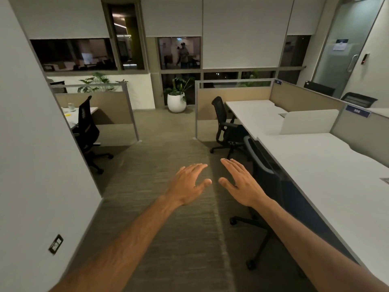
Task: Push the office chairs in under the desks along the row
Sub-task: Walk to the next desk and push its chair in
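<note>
Flat hands (pixel 212 182) seemingly off chair (pixel 265 169)

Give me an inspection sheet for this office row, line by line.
Surface: grey-brown carpet floor; long white desk on the right.
Job's things: near black mesh office chair tucked against the desk; far black office chair standing out from it; left black chair at its own desk.
Clutter: glass jar on the left desk.
Hands: left hand and right hand open, holding nothing.
Cables: nothing seen.
Surroundings: white plant pot, frosted glass door.
</note>
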Demonstrator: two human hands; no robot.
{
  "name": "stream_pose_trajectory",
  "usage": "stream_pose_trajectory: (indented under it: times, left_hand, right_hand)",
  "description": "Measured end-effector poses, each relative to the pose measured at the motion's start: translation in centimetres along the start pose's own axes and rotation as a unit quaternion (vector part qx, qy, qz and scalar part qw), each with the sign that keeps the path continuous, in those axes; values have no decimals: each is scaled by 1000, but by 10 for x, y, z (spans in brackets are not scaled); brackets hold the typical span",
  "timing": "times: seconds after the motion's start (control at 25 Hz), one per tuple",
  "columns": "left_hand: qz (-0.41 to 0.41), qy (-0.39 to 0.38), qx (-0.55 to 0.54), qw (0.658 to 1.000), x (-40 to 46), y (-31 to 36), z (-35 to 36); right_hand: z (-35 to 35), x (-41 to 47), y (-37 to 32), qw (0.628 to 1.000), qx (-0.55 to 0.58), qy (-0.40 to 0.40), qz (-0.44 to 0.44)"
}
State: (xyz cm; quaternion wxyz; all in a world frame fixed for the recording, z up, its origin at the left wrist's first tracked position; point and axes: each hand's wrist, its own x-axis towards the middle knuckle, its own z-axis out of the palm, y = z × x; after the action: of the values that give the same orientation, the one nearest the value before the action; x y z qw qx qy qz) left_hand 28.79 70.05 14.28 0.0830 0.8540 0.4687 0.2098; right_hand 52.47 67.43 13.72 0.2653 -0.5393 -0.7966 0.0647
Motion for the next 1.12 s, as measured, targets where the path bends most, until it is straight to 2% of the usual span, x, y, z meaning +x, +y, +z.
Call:
stream_pose_trajectory:
  times: [0.28,0.6,0.84,1.0,1.12]
  left_hand:
    - [32,-37,-27,998,111,-65,25]
    - [132,-93,-25,987,243,-125,59]
    - [181,-137,-8,974,339,-134,98]
    - [219,-163,22,962,407,-123,134]
    - [247,-186,42,950,449,-114,168]
  right_hand:
    - [32,81,47,998,17,-8,62]
    - [65,148,115,986,-19,38,163]
    - [66,180,187,971,-45,39,232]
    - [61,196,247,961,-106,7,256]
    - [63,199,282,944,-126,-15,306]
